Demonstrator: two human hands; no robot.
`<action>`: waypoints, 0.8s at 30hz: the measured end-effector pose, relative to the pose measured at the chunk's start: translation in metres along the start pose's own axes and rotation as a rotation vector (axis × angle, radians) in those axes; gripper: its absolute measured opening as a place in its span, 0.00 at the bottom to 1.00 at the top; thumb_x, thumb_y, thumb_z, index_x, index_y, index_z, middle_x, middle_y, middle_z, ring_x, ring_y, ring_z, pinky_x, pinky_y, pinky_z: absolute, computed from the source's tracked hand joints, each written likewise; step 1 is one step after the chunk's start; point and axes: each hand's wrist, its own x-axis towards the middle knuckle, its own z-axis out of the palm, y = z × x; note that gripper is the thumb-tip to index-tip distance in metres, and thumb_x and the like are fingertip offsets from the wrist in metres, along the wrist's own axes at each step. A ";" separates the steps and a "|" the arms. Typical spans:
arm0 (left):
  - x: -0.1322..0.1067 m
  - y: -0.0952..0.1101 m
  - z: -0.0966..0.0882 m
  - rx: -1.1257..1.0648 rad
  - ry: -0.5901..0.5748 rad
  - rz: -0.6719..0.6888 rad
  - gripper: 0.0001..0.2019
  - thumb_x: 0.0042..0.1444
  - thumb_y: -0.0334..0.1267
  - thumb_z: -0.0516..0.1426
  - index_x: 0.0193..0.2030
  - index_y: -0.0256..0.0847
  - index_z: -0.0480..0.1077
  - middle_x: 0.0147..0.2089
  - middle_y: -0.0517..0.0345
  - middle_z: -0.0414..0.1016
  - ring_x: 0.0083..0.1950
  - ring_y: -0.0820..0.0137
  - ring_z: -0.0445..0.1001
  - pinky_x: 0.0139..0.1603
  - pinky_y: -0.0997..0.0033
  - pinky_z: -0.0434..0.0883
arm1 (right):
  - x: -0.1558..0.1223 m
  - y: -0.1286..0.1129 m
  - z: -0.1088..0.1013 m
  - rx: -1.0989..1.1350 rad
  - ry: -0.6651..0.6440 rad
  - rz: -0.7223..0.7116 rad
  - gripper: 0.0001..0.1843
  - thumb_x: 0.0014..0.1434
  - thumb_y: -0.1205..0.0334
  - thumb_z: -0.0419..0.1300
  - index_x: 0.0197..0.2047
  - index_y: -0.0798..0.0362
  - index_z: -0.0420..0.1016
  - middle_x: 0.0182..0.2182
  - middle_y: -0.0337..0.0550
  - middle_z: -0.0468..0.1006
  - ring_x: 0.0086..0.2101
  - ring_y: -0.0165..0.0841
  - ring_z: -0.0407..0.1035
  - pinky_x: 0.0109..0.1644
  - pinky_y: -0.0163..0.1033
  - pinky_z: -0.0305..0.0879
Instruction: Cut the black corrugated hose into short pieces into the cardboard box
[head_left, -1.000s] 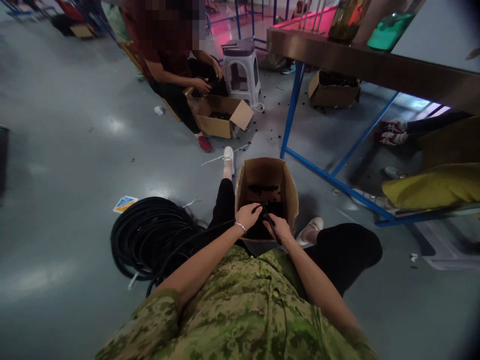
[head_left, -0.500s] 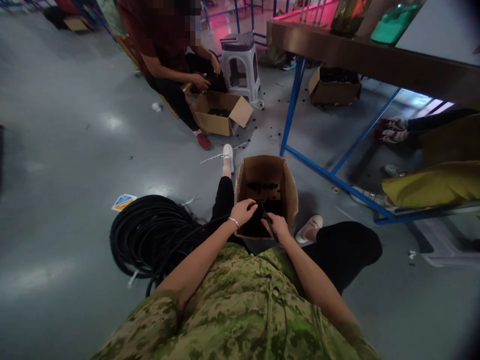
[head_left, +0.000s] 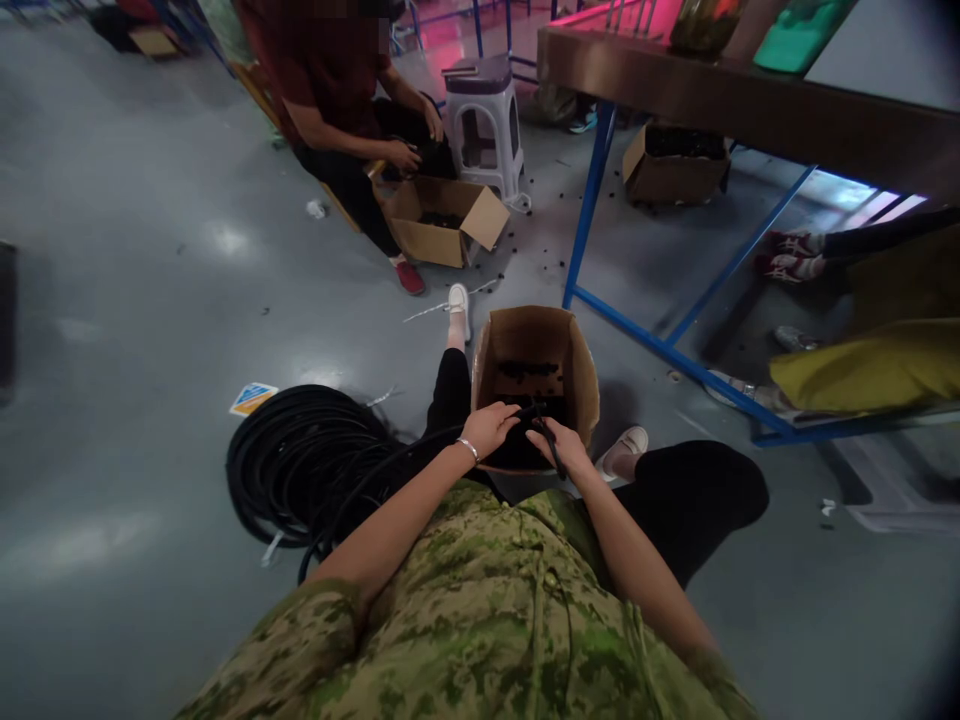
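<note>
My left hand [head_left: 490, 430], with a bracelet at its wrist, is closed on a black hose [head_left: 529, 411] whose end sticks out beyond my fingers. That hose runs back under my left forearm to a big black coil [head_left: 292, 470] on the floor. My right hand [head_left: 566, 446] grips a slim dark cutter [head_left: 556, 455], scissors-like in shape, its tip near the hose end. Both hands are over an open cardboard box [head_left: 586, 375] between my legs. Small black pieces [head_left: 525, 370] lie inside it; my hands cover part of the contents.
A co-worker [head_left: 337, 130] sits ahead left by another open box [head_left: 427, 240] and a plastic stool [head_left: 484, 125]. On the right stands a table with blue legs [head_left: 589, 210], a full box [head_left: 671, 175] beneath it. Black bits and white string [head_left: 420, 315] lie on the floor.
More of the hose end now reaches out from my left hand towards the right. The cutter has tilted, and its tip is now by the hose end. The view has shifted slightly.
</note>
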 end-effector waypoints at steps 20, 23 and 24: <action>0.002 -0.019 0.018 0.004 -0.057 -0.212 0.15 0.64 0.41 0.51 0.52 0.43 0.73 0.51 0.53 0.78 0.52 0.66 0.75 0.55 0.68 0.69 | 0.008 -0.012 0.013 -0.247 -0.029 0.046 0.10 0.59 0.57 0.58 0.39 0.48 0.81 0.36 0.45 0.83 0.38 0.36 0.75 0.36 0.32 0.61; 0.002 -0.022 0.019 0.027 -0.062 -0.242 0.14 0.64 0.41 0.51 0.52 0.44 0.73 0.51 0.53 0.78 0.52 0.66 0.75 0.54 0.68 0.69 | 0.012 -0.009 0.015 -0.223 -0.014 0.050 0.10 0.58 0.59 0.58 0.36 0.50 0.81 0.33 0.45 0.82 0.36 0.34 0.75 0.36 0.31 0.61; 0.002 -0.022 0.019 0.034 -0.062 -0.248 0.14 0.64 0.41 0.52 0.51 0.44 0.73 0.51 0.52 0.78 0.52 0.66 0.75 0.54 0.68 0.70 | 0.013 -0.008 0.016 -0.205 0.004 0.064 0.09 0.58 0.59 0.58 0.35 0.50 0.80 0.33 0.45 0.82 0.35 0.34 0.75 0.36 0.31 0.61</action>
